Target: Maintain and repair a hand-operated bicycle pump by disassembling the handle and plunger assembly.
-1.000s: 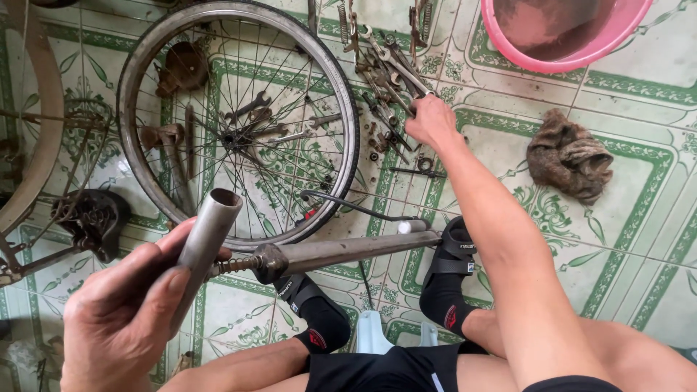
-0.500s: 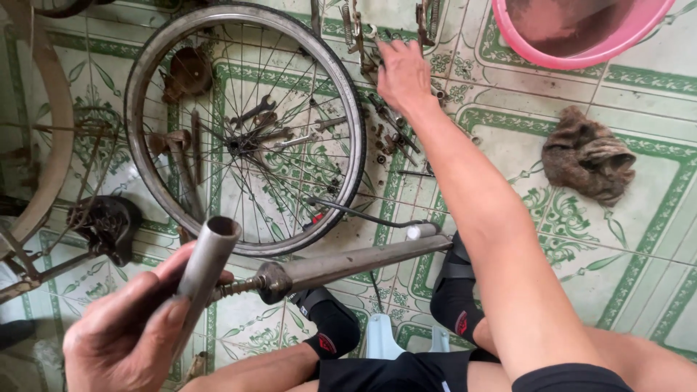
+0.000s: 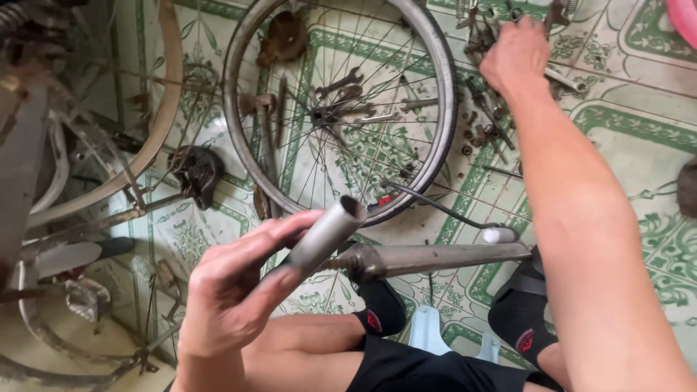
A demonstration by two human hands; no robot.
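Two bare hands are at work in the single head view, which looks down on a green-patterned tiled floor [image 3: 639, 138].

The left hand [image 3: 239, 290], at seven o'clock in the frame, is wrapped around a short grey hollow metal tube [image 3: 323, 236]. The fingers curl over its lower half and the thumb lies along it, so the grip is closed on the tube, whose open end points up toward one o'clock. Just beside the tube, at its four o'clock, a long dull-steel bicycle frame tube with a bulged joint [image 3: 435, 258] lies across the person's black-socked feet.

The right hand [image 3: 517, 54], at one o'clock, reaches well away to a scatter of small rusty metal tools and parts [image 3: 486, 123] on the floor. Its palm faces down over them, and I cannot tell whether the fingers have closed on anything. A spoked bicycle wheel with a grey rim [image 3: 341, 109] lies flat at twelve o'clock, with spanners under its spokes.

By my reading, the step is picking out a tool or part while the tube is kept ready. The next move calls for a sure pinch on one small piece among many.
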